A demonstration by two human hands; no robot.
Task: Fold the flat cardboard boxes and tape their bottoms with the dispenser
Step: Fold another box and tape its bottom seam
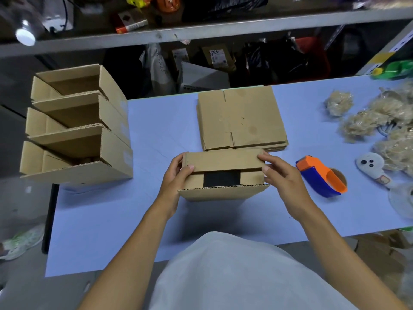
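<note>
A small cardboard box [223,162] stands on the blue table [116,220] in front of me, its flaps partly folded, with a dark gap showing between them. My left hand [176,175] grips its left end, thumb on the far flap. My right hand [283,177] grips its right end, with fingers over the top edge. A stack of flat cardboard boxes [241,118] lies just behind it. The blue and orange tape dispenser [321,177] lies on the table to the right of my right hand.
Three folded open boxes [78,128] are stacked at the table's left edge. Bundles of pale fibre in plastic [380,121] and a white round object [371,164] lie at the right. A cluttered shelf [201,30] runs behind the table.
</note>
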